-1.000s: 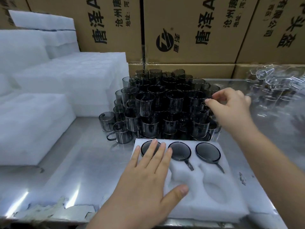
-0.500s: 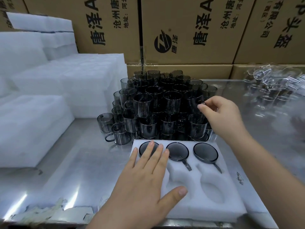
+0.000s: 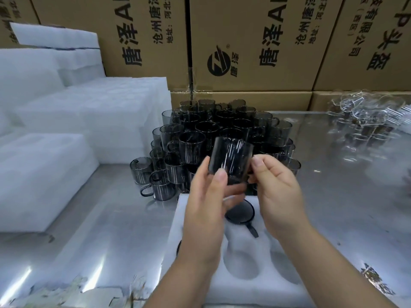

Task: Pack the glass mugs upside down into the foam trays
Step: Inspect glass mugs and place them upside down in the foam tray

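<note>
Both hands hold one smoky glass mug [image 3: 231, 158] in the air above the far end of the white foam tray [image 3: 249, 283]. My left hand [image 3: 206, 210] grips its left side with thumb and fingers. My right hand [image 3: 278, 192] pinches its right side. Under the hands, one upside-down mug [image 3: 241, 213] shows in the tray's far row, its handle pointing toward me. The other packed mugs are hidden by my hands. Empty pockets lie in the tray's near row. A stacked pile of dark glass mugs [image 3: 222, 134] stands just behind the tray.
Stacks of white foam trays [image 3: 73, 121] fill the left side. Cardboard boxes [image 3: 251, 43] wall off the back. Clear glassware [image 3: 367, 116] lies at the far right on the shiny metal table [image 3: 106, 236]. A single mug [image 3: 141, 170] stands left of the pile.
My right hand has lifted a mug from the pile and brought it toward me. My left hand has left the tray and risen to take the mug's other side.
</note>
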